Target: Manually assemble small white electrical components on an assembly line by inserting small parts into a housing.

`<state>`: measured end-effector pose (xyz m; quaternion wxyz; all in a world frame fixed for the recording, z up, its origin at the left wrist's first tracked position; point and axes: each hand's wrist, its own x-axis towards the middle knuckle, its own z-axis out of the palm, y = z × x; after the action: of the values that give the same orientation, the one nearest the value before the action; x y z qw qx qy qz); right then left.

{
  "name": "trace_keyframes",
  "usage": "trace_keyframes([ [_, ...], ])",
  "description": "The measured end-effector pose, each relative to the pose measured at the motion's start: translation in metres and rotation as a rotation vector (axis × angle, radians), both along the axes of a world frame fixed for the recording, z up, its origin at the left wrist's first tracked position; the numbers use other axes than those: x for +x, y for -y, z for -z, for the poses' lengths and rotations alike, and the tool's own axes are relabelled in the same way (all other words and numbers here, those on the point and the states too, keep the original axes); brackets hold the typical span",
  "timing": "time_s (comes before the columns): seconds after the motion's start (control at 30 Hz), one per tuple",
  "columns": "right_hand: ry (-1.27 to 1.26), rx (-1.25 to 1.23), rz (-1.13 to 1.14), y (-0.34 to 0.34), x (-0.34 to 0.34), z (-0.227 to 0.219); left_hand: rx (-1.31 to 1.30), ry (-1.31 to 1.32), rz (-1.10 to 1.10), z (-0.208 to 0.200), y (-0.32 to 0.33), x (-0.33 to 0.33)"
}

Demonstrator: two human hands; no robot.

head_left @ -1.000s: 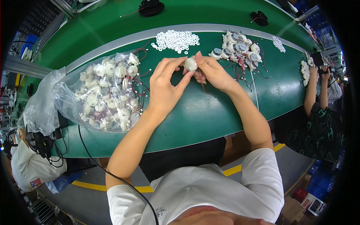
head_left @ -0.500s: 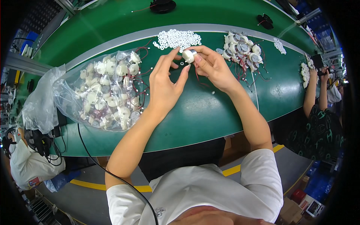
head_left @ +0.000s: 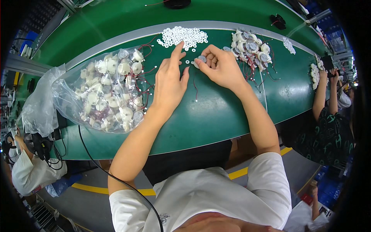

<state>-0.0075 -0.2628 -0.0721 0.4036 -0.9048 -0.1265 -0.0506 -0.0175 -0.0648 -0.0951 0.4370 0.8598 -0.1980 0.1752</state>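
Observation:
Between the fingertips of my right hand (head_left: 222, 67) is a small motor (head_left: 201, 59), its round grey face turned up and a thin red wire (head_left: 196, 91) trailing onto the table. My left hand (head_left: 169, 83) is open and empty, with its index fingertip at the near edge of a pile of white ring washers (head_left: 184, 36). One loose washer (head_left: 187, 62) lies between my two hands. Beside my left hand a clear plastic bag (head_left: 110, 91) holds many white-and-grey motors with red wires. A heap of similar motors (head_left: 249, 48) sits beyond my right hand.
Behind the green table (head_left: 216, 120) runs a green belt (head_left: 127, 23) carrying black parts (head_left: 277, 22). A smaller washer cluster (head_left: 288, 45) lies to the right. A black cable (head_left: 92, 158) crosses by my left arm. Other people work at both sides.
My left hand has come off the motor, its index finger reaching to the washers. The motor in my right hand has turned grey side up and moved slightly right. Black parts on the belt shifted right.

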Motion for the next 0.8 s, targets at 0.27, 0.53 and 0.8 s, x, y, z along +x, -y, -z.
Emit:
trace_keyframes([
  [0.27,-0.105,0.135,-0.014,0.002,0.005,0.004,-0.015,-0.031,0.034,0.001,0.000,0.009],
  [0.53,-0.120,0.101,0.061,0.000,0.005,0.012,-0.087,-0.103,0.089,-0.004,0.001,0.001],
  [0.8,-0.006,0.151,0.085,-0.010,0.008,0.015,-0.051,-0.025,0.112,-0.004,0.001,0.001],
])
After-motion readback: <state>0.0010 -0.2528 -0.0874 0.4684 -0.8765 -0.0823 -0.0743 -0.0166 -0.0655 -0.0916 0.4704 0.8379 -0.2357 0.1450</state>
